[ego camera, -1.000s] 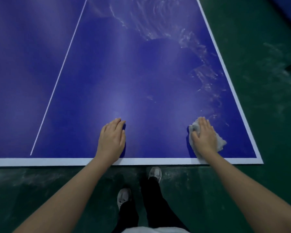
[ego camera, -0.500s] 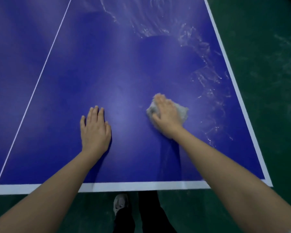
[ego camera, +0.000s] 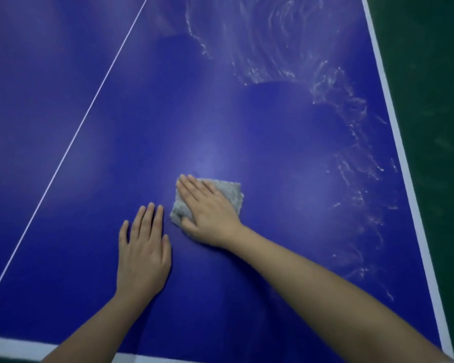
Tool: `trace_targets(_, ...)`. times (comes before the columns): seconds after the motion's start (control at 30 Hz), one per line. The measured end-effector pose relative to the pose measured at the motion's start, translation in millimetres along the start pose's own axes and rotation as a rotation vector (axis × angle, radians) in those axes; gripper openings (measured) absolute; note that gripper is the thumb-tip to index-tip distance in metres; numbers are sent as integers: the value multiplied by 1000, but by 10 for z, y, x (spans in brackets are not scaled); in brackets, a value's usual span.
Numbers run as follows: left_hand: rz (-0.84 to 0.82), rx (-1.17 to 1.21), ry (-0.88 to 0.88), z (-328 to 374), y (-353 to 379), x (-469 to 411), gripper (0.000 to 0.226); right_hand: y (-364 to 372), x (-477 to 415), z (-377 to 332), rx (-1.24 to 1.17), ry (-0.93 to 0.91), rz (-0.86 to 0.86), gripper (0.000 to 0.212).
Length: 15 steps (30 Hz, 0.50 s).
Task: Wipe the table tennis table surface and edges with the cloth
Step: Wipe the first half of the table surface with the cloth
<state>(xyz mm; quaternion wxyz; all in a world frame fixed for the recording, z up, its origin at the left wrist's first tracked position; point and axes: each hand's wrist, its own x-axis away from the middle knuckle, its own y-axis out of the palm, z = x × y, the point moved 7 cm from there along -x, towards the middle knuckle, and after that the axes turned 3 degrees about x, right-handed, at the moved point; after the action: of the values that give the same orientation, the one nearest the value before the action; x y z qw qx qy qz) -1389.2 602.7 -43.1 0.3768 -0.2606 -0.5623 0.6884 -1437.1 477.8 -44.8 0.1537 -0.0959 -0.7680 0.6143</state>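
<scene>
The blue table tennis table (ego camera: 220,121) fills the view, with a white centre line running up the left and white edge lines at the right and near sides. A grey cloth (ego camera: 228,191) lies flat on the surface near the middle. My right hand (ego camera: 207,210) presses down on the cloth, fingers pointing up-left, thumb curled against its near edge. My left hand (ego camera: 143,250) rests flat on the bare surface just left of the cloth, fingers together, holding nothing. Wet streaks and swirls mark the far and right part of the table.
Dark green floor (ego camera: 435,100) lies beyond the right edge line (ego camera: 393,132). The white near edge (ego camera: 16,348) runs along the bottom of the view under my forearms.
My right hand has slid the cloth from the near right corner leftward to the middle, close to my left hand. The view has leaned farther over the table.
</scene>
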Motion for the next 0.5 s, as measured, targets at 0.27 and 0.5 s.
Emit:
trace_targets(0.27,-16,-1,-25,25,-28,-14,59,-459,-49,1966,-31,498,192,60)
trace_targets(0.5,-19,-2,-26,22,-23,-6,63,-555,858,2880,-51,753,142,76)
